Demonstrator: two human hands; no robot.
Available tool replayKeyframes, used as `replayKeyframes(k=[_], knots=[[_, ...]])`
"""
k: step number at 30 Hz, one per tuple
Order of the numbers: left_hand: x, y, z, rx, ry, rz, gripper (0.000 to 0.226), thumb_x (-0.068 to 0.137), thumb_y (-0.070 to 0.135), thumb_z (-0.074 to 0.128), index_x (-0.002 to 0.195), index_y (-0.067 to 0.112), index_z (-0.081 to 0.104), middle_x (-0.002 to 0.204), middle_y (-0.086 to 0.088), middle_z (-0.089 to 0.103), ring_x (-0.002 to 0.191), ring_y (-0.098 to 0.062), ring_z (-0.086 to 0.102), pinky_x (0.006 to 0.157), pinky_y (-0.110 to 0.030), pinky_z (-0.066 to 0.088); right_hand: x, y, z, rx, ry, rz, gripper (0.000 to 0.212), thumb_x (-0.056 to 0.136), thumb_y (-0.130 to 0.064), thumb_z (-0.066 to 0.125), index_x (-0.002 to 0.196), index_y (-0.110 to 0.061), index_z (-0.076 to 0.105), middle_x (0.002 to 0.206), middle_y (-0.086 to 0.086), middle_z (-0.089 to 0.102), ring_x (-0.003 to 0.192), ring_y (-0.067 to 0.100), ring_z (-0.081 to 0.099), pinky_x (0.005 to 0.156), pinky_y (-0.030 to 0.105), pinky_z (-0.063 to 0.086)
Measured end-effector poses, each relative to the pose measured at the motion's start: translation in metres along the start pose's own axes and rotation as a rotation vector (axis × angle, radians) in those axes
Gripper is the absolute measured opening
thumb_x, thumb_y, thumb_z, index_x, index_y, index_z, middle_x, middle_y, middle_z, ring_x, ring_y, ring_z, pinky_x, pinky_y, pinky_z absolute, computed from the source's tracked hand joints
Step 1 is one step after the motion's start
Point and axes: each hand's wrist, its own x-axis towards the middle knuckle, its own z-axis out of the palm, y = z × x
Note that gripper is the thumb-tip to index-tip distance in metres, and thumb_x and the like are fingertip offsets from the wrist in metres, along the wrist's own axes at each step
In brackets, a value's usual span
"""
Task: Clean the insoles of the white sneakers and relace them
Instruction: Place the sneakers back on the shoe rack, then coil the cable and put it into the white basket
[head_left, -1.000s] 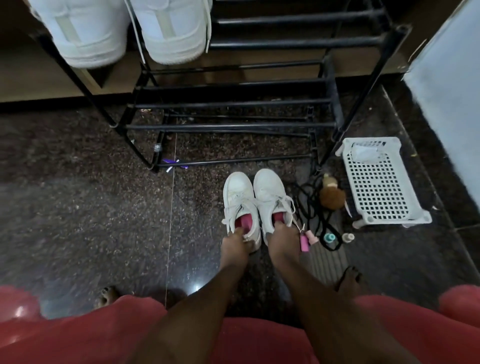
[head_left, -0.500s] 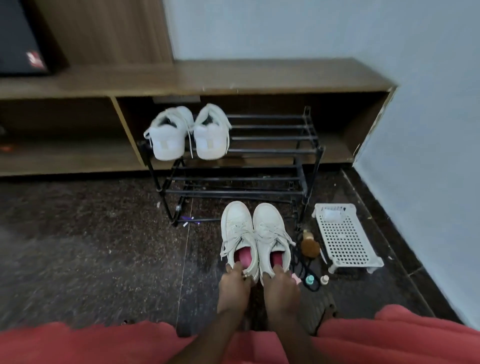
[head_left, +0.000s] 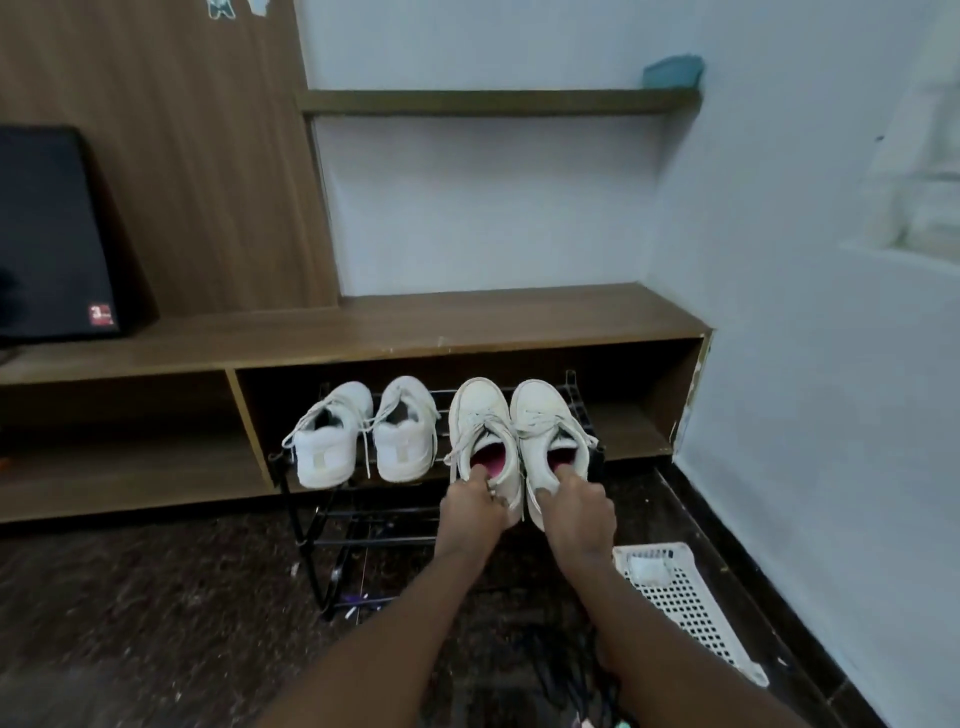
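While in both hands (head_left: 470, 506) (head_left: 577, 506) — smooth round-toed white sneakers (head_left: 537, 410), pink insoles (head_left: 489, 458).

Left grip (head_left: 470, 512), right grip (head_left: 579, 512), both curled

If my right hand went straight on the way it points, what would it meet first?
Beyond the white sneaker it grips, your right hand would likely meet the top tier of the black shoe rack; depth is unclear.

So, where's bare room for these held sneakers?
Top tier of the black metal rack looks bare from the parked white sneaker pair to its right end, behind the held pink-lined sneakers. Wooden ledge above. Crowded: floor around white perforated basket and black cords.
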Motion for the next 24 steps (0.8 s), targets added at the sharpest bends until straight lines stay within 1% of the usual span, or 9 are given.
replayKeyframes(k=[2, 6, 9, 13, 17, 20, 21, 22, 24], knots=[[0.037, 0.004, 0.001, 0.047, -0.015, 0.009, 0.013, 0.085, 0.011, 0.055, 0.096, 0.006, 0.052, 0.082, -0.008, 0.057, 0.083, -0.026, 0.056, 0.065, -0.026, 0.037, 0.036, -0.006, 0.005, 0.039, 0.003, -0.018, 0.017, 0.088, -0.023, 0.056, 0.097, -0.01, 0.057, 0.096, 0.013, 0.065, 0.091, 0.033, 0.063, 0.069, 0.033, 0.048], [0.106, -0.004, 0.021, 0.141, -0.02, 0.015, 0.015, 0.085, 0.011, 0.053, 0.099, 0.006, 0.051, 0.098, -0.017, 0.061, 0.095, -0.033, 0.058, 0.073, -0.034, 0.043, 0.104, -0.016, 0.034, 0.054, -0.033, -0.046, 0.013, 0.087, -0.017, 0.056, 0.095, -0.007, 0.057, 0.099, 0.014, 0.064, 0.094, 0.035, 0.061, 0.069, 0.034, 0.046], [0.143, -0.008, 0.037, 0.18, -0.02, -0.01, 0.02, 0.086, 0.008, 0.05, 0.105, 0.005, 0.052, 0.104, -0.017, 0.059, 0.1, -0.033, 0.056, 0.076, -0.034, 0.041, 0.139, -0.018, 0.06, 0.043, -0.045, -0.053, 0.013, 0.089, -0.015, 0.055, 0.099, -0.008, 0.059, 0.103, 0.014, 0.063, 0.096, 0.034, 0.061, 0.073, 0.036, 0.047], [0.17, -0.014, 0.047, 0.193, -0.023, -0.018, 0.02, 0.087, 0.008, 0.05, 0.107, 0.007, 0.051, 0.104, -0.015, 0.061, 0.097, -0.03, 0.056, 0.074, -0.032, 0.039, 0.155, -0.019, 0.08, 0.037, -0.051, -0.045, 0.022, 0.09, -0.014, 0.056, 0.112, -0.009, 0.057, 0.107, 0.014, 0.063, 0.098, 0.034, 0.061, 0.073, 0.037, 0.047], [0.157, -0.003, 0.041, 0.193, -0.066, -0.078, 0.038, 0.091, 0.009, 0.044, 0.128, 0.01, 0.041, 0.115, -0.018, 0.058, 0.104, -0.033, 0.055, 0.075, -0.034, 0.038, 0.153, -0.015, 0.076, 0.049, -0.127, -0.111, 0.029, 0.092, -0.014, 0.053, 0.121, -0.015, 0.05, 0.107, 0.012, 0.061, 0.098, 0.033, 0.059, 0.069, 0.036, 0.041], [0.128, 0.01, 0.042, 0.145, -0.038, -0.08, 0.055, 0.093, 0.015, 0.045, 0.144, 0.017, 0.025, 0.116, -0.016, 0.057, 0.105, -0.034, 0.057, 0.077, -0.037, 0.041, 0.146, 0.001, 0.058, 0.03, -0.198, -0.174, 0.05, 0.093, -0.021, 0.051, 0.139, -0.023, 0.033, 0.109, 0.012, 0.059, 0.1, 0.032, 0.057, 0.068, 0.035, 0.038], [0.116, 0.014, 0.044, 0.13, -0.025, -0.081, 0.059, 0.093, 0.016, 0.045, 0.146, 0.019, 0.02, 0.115, -0.015, 0.057, 0.103, -0.033, 0.058, 0.077, -0.038, 0.044, 0.141, 0.01, 0.05, 0.007, -0.194, -0.184, 0.052, 0.094, -0.023, 0.049, 0.141, -0.024, 0.03, 0.109, 0.013, 0.059, 0.099, 0.032, 0.057, 0.068, 0.035, 0.039], [0.104, 0.018, 0.048, 0.129, -0.013, -0.086, 0.061, 0.093, 0.015, 0.046, 0.147, 0.021, 0.018, 0.113, -0.014, 0.058, 0.1, -0.032, 0.058, 0.075, -0.038, 0.045, 0.134, 0.02, 0.043, -0.014, -0.173, -0.191, 0.049, 0.095, -0.025, 0.047, 0.141, -0.024, 0.031, 0.109, 0.014, 0.059, 0.098, 0.033, 0.058, 0.068, 0.036, 0.04], [0.078, 0.024, 0.06, 0.172, -0.005, -0.093, 0.059, 0.092, 0.015, 0.045, 0.146, 0.024, 0.023, 0.11, -0.014, 0.06, 0.097, -0.033, 0.059, 0.07, -0.036, 0.043, 0.116, 0.043, 0.031, -0.04, -0.101, -0.211, 0.037, 0.095, -0.026, 0.046, 0.131, -0.019, 0.043, 0.107, 0.015, 0.062, 0.097, 0.035, 0.059, 0.067, 0.036, 0.041]])
